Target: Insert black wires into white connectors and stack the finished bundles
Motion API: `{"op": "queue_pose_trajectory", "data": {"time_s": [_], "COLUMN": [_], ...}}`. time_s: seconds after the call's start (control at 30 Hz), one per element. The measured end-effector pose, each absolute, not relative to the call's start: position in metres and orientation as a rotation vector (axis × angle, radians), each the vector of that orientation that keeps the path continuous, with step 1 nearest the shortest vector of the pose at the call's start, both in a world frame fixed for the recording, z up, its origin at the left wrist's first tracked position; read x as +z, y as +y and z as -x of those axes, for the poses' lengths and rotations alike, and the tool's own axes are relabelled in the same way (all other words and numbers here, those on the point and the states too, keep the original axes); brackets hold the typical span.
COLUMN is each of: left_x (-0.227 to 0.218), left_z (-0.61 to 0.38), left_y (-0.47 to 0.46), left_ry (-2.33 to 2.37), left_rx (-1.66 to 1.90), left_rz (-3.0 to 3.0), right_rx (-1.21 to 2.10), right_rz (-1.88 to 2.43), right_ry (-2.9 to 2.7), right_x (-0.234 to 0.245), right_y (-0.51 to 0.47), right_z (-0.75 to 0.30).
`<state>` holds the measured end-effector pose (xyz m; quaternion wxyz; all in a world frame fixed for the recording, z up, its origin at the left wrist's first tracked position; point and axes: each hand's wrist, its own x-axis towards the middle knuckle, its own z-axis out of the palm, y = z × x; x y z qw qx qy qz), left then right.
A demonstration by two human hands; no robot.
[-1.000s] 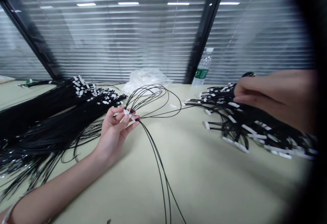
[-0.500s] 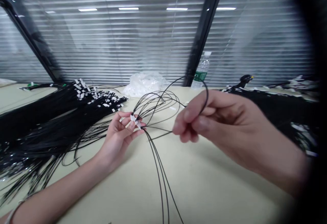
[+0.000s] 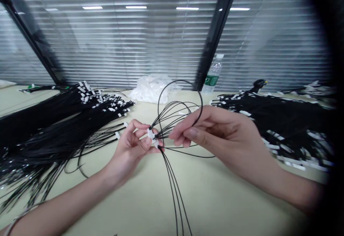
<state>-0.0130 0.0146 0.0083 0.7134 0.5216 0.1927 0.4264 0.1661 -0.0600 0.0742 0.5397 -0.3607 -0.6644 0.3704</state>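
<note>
Between the thumb and fingers of my left hand (image 3: 133, 144) is a white plastic connector (image 3: 152, 137). Thin black wires (image 3: 172, 116) run out of it, several bending up and to the right in loops. Others hang down (image 3: 173, 189) past the table's front. My right hand (image 3: 215, 132), to the right of the connector, pinches one black wire (image 3: 179, 81) that arches in a round loop above the hands. The wire's end is hidden by my fingers. My right fingertips are close to the connector but apart from it.
Large bundles of black wires with white connectors lie on the table at the left (image 3: 67, 121) and the right (image 3: 290, 117). A clear plastic bag (image 3: 150, 88) and a water bottle (image 3: 212, 74) stand at the back, before window blinds (image 3: 129, 42).
My right hand has moved left, nearer the connector, and the pinched wire now forms a rounder loop. My left hand with the connector has shifted slightly right and down.
</note>
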Motion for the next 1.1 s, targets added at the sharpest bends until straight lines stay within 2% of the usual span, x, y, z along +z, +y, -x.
{"op": "queue_pose_trajectory", "data": {"time_s": [0.4,0.67,0.9,1.1], "left_x": [0.009,0.008,0.008,0.006], "left_z": [0.009,0.008,0.008,0.009], "left_y": [0.010,0.008,0.008,0.009], "left_ry": [0.346,0.388,0.389,0.432], "left_rx": [0.912,0.907,0.910,0.923], "left_rz": [-1.193,-1.178,-1.187,-1.178], "right_rx": [0.674,0.096,0.151,0.138], "right_rz": [1.037,1.000,1.067,0.960], "right_ry": [-1.726,-1.980,-1.975,-2.013], "right_x": [0.060,0.049,0.051,0.046], "right_y": [-0.058,-0.055,-0.051,-0.046], "right_z": [-0.160,-0.162,-0.163,-0.165]}}
